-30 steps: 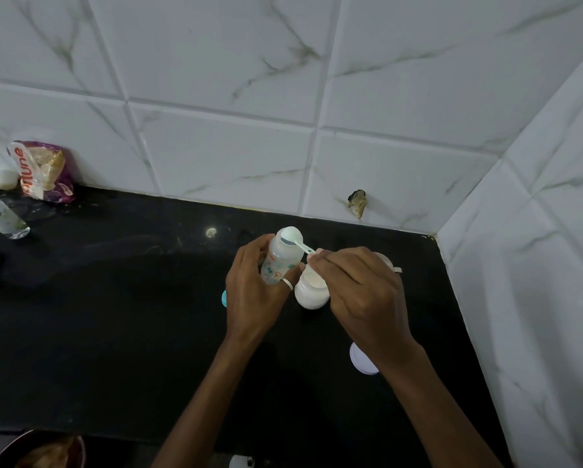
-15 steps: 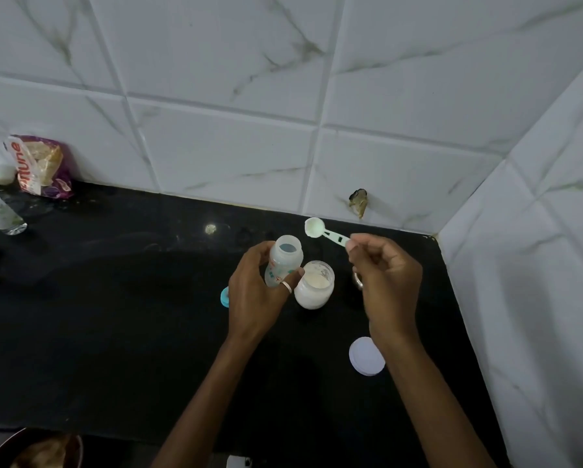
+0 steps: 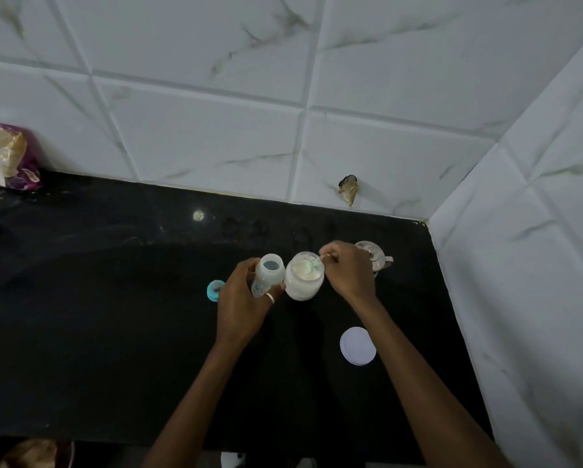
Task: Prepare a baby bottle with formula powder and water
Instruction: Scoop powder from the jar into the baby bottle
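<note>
At the far left, about ten o'clock from your hands, a purple snack bag (image 3: 8, 157) leans against the tiled wall; its red lettering is cut off by the frame edge and cannot be read. On the black counter (image 3: 114, 332), a teal bottle ring (image 3: 214, 290) lies just beside your left hand, at its nine o'clock. Your left hand (image 3: 246, 298) grips the baby bottle (image 3: 269, 273), fingers and thumb curled round its body. The bottle is open-mouthed and slightly tilted, and the bluish print on its side is too small to read. Just beside it, at three o'clock, stands the open jar of formula powder (image 3: 305, 282). Your right hand (image 3: 349, 270) pinches the handle of the scoop (image 3: 306, 265), fingertips together on it, with the scoop's bowl down in the jar's mouth on the powder. A metal cup (image 3: 376, 256) shows partly behind that hand, at one o'clock. At five o'clock from the jar, well apart, a white lid (image 3: 357, 346) lies flat on the counter
</note>
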Demonstrator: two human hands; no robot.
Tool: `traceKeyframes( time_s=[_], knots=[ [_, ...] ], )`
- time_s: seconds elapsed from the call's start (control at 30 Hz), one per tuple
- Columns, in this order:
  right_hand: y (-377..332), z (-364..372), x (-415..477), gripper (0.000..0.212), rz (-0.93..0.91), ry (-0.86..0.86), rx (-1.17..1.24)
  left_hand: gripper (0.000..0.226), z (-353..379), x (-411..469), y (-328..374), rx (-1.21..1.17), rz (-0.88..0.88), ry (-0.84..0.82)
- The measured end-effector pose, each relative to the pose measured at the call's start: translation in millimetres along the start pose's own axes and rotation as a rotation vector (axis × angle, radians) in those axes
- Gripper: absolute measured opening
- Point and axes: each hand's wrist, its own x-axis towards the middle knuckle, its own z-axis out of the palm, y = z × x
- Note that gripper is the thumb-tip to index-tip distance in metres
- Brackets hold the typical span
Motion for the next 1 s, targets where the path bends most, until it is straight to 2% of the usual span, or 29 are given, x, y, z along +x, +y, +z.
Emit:
traceKeyframes(
  time_s=[0.17, 0.33, 0.6, 0.77, 1.0],
  knots=[
    [-10.9, 17.7, 22.4, 0.023, -0.049, -0.225, -0.298, 0.060, -0.1, -0.6, -10.1, 0.014, -0.020, -0.019],
    [-3.4, 32.2, 25.3, 0.026, -0.031, -0.314, -0.384, 0.055, -3.7, -4.1, -16.6, -0.009, -0.049, -0.013],
    [3.0, 28.2, 25.0, 0.029, -0.051, -0.278, -0.325, 0.058, -6.7, -4.6, -21.4, -0.002, -0.053, -0.023],
    [2.3, 15.9, 27.9, 0.020, -0.079, -0.185, -0.212, 0.060, -5.5, -4.4, -20.2, -0.004, -0.047, -0.046],
    [34.1, -7.7, 7.3, 0.019, 0.016, -0.052, -0.084, 0.058, -5.1, -6.3, -20.5, -0.027, -0.046, -0.058]
  ],
)
